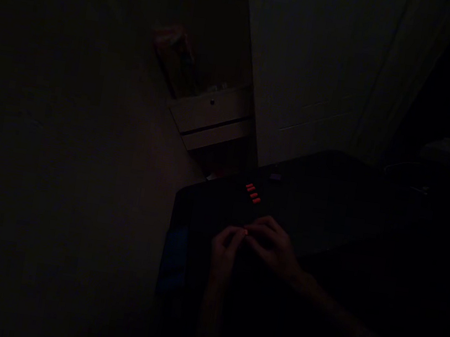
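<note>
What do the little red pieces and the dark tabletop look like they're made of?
Red pieces: perhaps plastic or foam; even, bright colour hints so, but dimness leaves it open. Dark tabletop: material unclear, matte-looking; no grain or strong glare shows.

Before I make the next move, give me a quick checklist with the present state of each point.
1. Both hands in view: ok; left hand and right hand meet over the table.
2. Small red-orange piece at the fingertips: ok, it shows where the two hands meet.
3. Which hand grips it: cannot tell; too small and dark.
4. Four loose red-orange pieces away from the hands: ok, they lie in a line beyond the fingertips.
5. Blue object away from the hands: ok, at the table's left side.
6. Lighting for fine work: not ok, the scene is very dark.
</note>
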`<state>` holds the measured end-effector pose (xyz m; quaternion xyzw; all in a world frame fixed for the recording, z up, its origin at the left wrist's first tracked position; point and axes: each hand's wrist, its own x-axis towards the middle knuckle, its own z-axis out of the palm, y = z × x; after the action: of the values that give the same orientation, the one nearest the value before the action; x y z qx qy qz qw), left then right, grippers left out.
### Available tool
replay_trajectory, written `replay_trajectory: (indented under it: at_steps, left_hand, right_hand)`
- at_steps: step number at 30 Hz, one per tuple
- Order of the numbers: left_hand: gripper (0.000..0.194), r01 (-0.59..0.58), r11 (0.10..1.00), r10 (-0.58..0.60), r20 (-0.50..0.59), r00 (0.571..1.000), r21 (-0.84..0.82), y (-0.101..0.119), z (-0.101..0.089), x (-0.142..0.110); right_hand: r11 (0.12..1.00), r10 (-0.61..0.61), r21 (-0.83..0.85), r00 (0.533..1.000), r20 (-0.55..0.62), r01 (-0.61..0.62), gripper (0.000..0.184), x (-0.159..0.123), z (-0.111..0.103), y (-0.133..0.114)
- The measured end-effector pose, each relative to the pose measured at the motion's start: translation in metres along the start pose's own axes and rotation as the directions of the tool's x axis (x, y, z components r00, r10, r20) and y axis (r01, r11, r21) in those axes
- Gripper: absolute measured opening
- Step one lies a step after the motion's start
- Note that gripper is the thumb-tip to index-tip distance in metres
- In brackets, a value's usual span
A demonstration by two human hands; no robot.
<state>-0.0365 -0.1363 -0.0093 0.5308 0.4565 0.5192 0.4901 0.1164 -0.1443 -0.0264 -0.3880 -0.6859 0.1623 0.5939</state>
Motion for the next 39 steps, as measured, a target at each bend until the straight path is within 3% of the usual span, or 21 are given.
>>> replay_trajectory:
  at_steps: [11,26,39]
  left_hand:
    - [0.022,0.007,1.000,-0.006,-0.023,1.000,0.028,-0.0039,0.0005,0.0014]
    - [0.021,0.036,0.999,-0.036,-0.024,0.999,0.020,0.0039,0.0031,-0.0002]
    - [0.020,0.028,1.000,-0.028,0.000,1.000,0.012,0.0043,0.0020,0.0000]
  right_hand:
    - [0.998,0.049,-0.037,0.999,0.001,-0.049,0.007,0.0029,-0.0017,-0.0048]
    - [0.999,0.021,-0.031,1.000,0.015,-0.021,0.019,-0.0001,0.0007,0.0016]
    - [1.000,0.024,-0.018,0.999,0.029,-0.023,0.015,0.0007,-0.0005,0.0002]
